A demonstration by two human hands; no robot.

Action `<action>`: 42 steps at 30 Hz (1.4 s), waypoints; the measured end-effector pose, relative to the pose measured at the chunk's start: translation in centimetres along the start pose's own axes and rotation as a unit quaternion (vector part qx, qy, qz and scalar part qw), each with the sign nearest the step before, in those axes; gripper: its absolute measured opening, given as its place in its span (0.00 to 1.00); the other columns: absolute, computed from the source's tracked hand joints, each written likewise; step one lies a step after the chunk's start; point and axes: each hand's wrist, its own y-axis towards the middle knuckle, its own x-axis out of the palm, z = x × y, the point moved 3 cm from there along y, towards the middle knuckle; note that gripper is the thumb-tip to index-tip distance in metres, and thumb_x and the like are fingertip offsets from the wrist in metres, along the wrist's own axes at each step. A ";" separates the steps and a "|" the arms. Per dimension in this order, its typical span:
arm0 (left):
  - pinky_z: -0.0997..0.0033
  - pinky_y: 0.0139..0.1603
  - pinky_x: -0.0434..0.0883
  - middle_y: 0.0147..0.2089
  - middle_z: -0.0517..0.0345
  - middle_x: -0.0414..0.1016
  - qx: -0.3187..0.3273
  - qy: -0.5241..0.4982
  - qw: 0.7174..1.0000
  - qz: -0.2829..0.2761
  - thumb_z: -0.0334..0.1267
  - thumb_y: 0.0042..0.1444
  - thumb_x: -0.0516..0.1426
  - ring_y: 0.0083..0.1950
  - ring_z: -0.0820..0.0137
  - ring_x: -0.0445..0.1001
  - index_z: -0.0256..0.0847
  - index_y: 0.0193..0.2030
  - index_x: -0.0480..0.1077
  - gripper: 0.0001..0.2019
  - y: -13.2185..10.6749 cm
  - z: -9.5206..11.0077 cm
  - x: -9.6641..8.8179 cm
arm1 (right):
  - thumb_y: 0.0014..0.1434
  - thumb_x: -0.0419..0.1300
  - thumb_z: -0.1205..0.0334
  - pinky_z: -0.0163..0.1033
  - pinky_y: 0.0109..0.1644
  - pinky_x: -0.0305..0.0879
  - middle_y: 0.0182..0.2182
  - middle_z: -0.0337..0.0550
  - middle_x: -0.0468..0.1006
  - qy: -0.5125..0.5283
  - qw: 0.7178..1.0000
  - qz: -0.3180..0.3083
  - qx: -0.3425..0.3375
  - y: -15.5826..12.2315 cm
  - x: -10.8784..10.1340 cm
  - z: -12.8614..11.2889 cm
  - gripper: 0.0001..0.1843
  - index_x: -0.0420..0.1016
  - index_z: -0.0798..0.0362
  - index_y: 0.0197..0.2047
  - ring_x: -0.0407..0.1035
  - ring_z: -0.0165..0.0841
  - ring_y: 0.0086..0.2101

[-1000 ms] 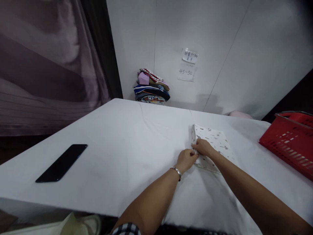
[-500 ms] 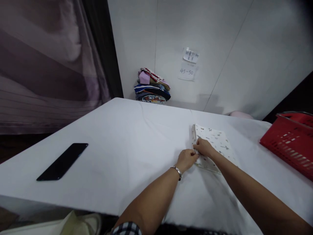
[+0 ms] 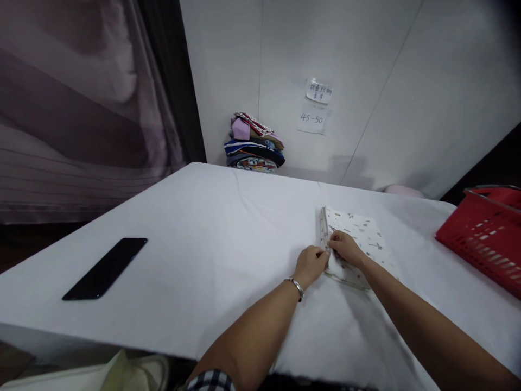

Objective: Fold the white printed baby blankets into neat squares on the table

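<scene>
A folded white cloth [image 3: 362, 239] with a small scattered print lies on the right half of the white-covered table [image 3: 195, 233]. Its left side shows stacked folded layers. My left hand [image 3: 311, 264], with a metal bracelet at the wrist, pinches that left edge near the front corner. Just beside it, my right hand [image 3: 345, 247] has its fingers closed on the top layer of the same cloth, close to the left edge. The fingertips of both hands are partly hidden.
A black phone [image 3: 106, 269] lies on the table's left side. A red plastic basket [image 3: 484, 239] stands at the right edge. Behind the table, a pile of folded fabrics [image 3: 254, 146] rests by the wall, below and left of two paper notes [image 3: 315, 106]. A curtain [image 3: 81, 108] hangs at left.
My right hand has shifted slightly to the right, pulling a little away from the cloth's left edge. My left hand stays nearly in place at that edge.
</scene>
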 end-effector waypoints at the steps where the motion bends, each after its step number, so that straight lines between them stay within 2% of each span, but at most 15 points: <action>1: 0.75 0.35 0.62 0.30 0.58 0.74 -0.016 0.000 1.000 0.017 0.42 0.56 0.51 0.32 0.73 0.68 0.38 0.29 0.73 0.13 0.0 0.0 -0.1 | 0.46 0.54 0.66 0.29 0.18 0.52 0.10 0.29 0.63 0.003 1.000 0.001 -0.003 0.0 0.0 -0.1 0.02 0.64 0.52 0.27 0.59 0.25 0.13; 3: 0.75 0.36 0.63 0.32 0.57 0.75 -0.048 -0.002 0.998 0.029 0.39 0.54 0.53 0.33 0.72 0.69 0.38 0.34 0.72 0.09 0.0 -0.1 -0.2 | 0.46 0.54 0.66 0.29 0.18 0.52 0.11 0.29 0.63 0.010 1.000 0.000 -0.009 -0.1 0.1 -0.2 0.02 0.63 0.52 0.27 0.59 0.25 0.13; 5: 0.74 0.35 0.64 0.31 0.57 0.75 -0.058 -0.001 0.998 0.016 0.39 0.53 0.54 0.33 0.72 0.70 0.39 0.35 0.72 0.08 -0.1 -0.1 -0.1 | 0.46 0.54 0.66 0.29 0.18 0.52 0.11 0.29 0.63 0.012 1.000 -0.003 -0.006 -0.1 0.1 -0.2 0.02 0.63 0.52 0.27 0.59 0.25 0.13; 9: 0.74 0.33 0.63 0.29 0.58 0.75 -0.029 0.012 0.999 -0.021 0.40 0.55 0.52 0.31 0.71 0.70 0.39 0.30 0.72 0.11 -0.1 -0.1 0.1 | 0.47 0.54 0.66 0.29 0.18 0.53 0.09 0.30 0.63 -0.036 0.999 -0.020 0.016 0.0 0.2 -0.4 0.02 0.63 0.52 0.27 0.60 0.26 0.13; 15: 0.75 0.31 0.61 0.27 0.59 0.75 -0.014 0.009 0.999 -0.031 0.41 0.57 0.48 0.30 0.72 0.69 0.39 0.28 0.71 0.14 -0.1 -0.1 0.2 | 0.47 0.59 0.60 0.29 0.19 0.53 0.12 0.33 0.67 -0.101 0.994 -0.030 0.023 0.6 0.5 -0.7 0.07 0.64 0.53 0.28 0.62 0.26 0.15; 18: 0.74 0.30 0.61 0.27 0.58 0.74 -0.022 0.016 0.999 -0.034 0.47 0.59 0.46 0.30 0.72 0.69 0.39 0.28 0.71 0.19 -0.3 0.1 0.0 | 0.48 0.59 0.62 0.29 0.18 0.53 0.12 0.32 0.66 -0.063 0.997 -0.041 0.033 0.3 0.4 -0.8 0.06 0.65 0.53 0.28 0.61 0.25 0.14; 20: 0.74 0.30 0.60 0.28 0.59 0.74 -0.027 0.028 0.998 -0.043 0.51 0.56 0.50 0.30 0.71 0.69 0.39 0.29 0.70 0.18 -0.4 0.3 0.0 | 0.50 0.57 0.63 0.29 0.18 0.55 0.12 0.31 0.65 -0.015 0.997 -0.065 0.046 -0.2 0.2 -0.8 0.04 0.65 0.53 0.28 0.62 0.25 0.14; 22: 0.74 0.29 0.59 0.29 0.60 0.73 -0.026 0.046 0.998 -0.044 0.50 0.52 0.54 0.31 0.71 0.68 0.40 0.31 0.69 0.14 -0.6 0.3 0.1 | 0.52 0.55 0.64 0.30 0.20 0.60 0.14 0.33 0.67 0.026 0.994 -0.091 0.056 -0.6 -0.1 -0.8 0.02 0.66 0.54 0.30 0.64 0.26 0.16; 25: 0.75 0.29 0.57 0.29 0.61 0.72 -0.021 0.063 0.997 -0.032 0.44 0.51 0.55 0.30 0.72 0.67 0.41 0.30 0.68 0.09 -0.8 0.4 0.2 | 0.55 0.54 0.61 0.30 0.21 0.63 0.19 0.38 0.72 0.037 0.992 -0.103 0.063 -0.6 -0.7 -0.6 0.06 0.67 0.54 0.30 0.68 0.26 0.19; 28: 0.74 0.29 0.57 0.28 0.61 0.71 -0.018 0.065 0.997 -0.031 0.43 0.51 0.55 0.30 0.72 0.66 0.41 0.29 0.68 0.08 -0.8 0.4 0.3 | 0.56 0.54 0.55 0.30 0.20 0.62 0.22 0.41 0.74 0.002 0.995 -0.075 0.065 0.4 -1.0 -0.4 0.13 0.65 0.54 0.27 0.67 0.26 0.18; 31: 0.75 0.29 0.57 0.29 0.61 0.72 -0.025 0.062 0.997 -0.041 0.44 0.52 0.55 0.30 0.72 0.66 0.41 0.30 0.68 0.09 -0.8 0.5 0.2 | 0.56 0.54 0.50 0.31 0.19 0.60 0.17 0.40 0.72 -0.049 0.996 -0.047 0.062 2.1 -0.9 -0.5 0.16 0.64 0.53 0.25 0.65 0.27 0.16; 36: 0.75 0.29 0.57 0.29 0.62 0.72 -0.030 0.057 0.997 -0.050 0.44 0.52 0.55 0.30 0.73 0.66 0.41 0.30 0.68 0.09 -0.7 0.4 0.2 | 0.52 0.57 0.57 0.32 0.25 0.58 0.12 0.38 0.68 -0.159 0.987 -0.020 0.031 3.9 -0.8 -1.2 0.11 0.67 0.54 0.23 0.65 0.29 0.18; 39: 0.75 0.29 0.57 0.29 0.62 0.71 -0.028 0.059 0.996 -0.053 0.44 0.51 0.55 0.30 0.73 0.65 0.41 0.30 0.68 0.08 -0.6 0.2 0.3 | 0.54 0.54 0.60 0.32 0.28 0.57 0.14 0.39 0.69 -0.205 0.979 -0.009 0.006 3.9 -0.8 -1.5 0.10 0.68 0.54 0.24 0.67 0.30 0.21; 42: 0.75 0.29 0.57 0.29 0.62 0.71 -0.016 0.061 0.997 -0.052 0.44 0.51 0.55 0.30 0.73 0.65 0.41 0.30 0.67 0.08 -0.6 0.1 0.4 | 0.54 0.53 0.58 0.32 0.30 0.56 0.17 0.41 0.72 -0.240 0.971 0.002 -0.006 3.7 -0.5 -1.7 0.11 0.69 0.54 0.25 0.68 0.31 0.26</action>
